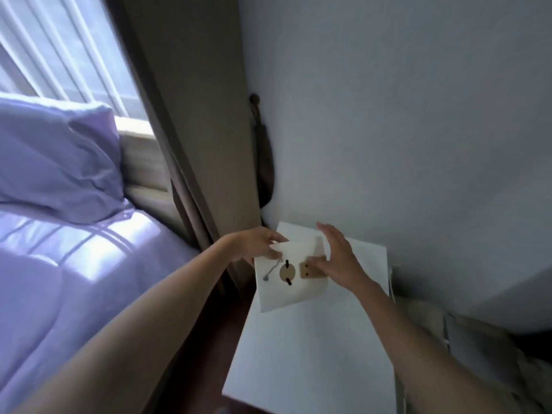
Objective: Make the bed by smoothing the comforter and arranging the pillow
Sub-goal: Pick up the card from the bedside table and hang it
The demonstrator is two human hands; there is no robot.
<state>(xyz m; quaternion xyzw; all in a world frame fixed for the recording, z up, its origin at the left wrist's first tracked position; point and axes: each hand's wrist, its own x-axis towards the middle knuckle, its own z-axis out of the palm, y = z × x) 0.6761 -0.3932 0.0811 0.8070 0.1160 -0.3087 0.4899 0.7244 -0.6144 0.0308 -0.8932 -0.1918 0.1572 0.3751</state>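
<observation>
Comforter (74, 279) first: lavender, spread over the bed on the far left, soft ridges running through it and bright window stripes lying across its top. Pillow (56, 162) in the same lavender sits at the head of it, propped up against the sill below the window (59, 46), creased and dented in at its right corner. Neither hand is anywhere near them, folks! We move right past the tan curtain (191, 115), which hangs between bed and corner, and there's a dark object (264, 162) dangling against the wall (388, 115). Below it stands a white bedside table (313, 354), and that's where we find both arms. Our left hand (260, 243) pinches the top left edge of a white envelope (286, 294), fingers curled onto the paper. Our right hand (337, 258) lies on its right side, fingers fairly straight over the raised flap, thumb at a brown tab (310, 271) beside a round brown disc (287, 271).
</observation>
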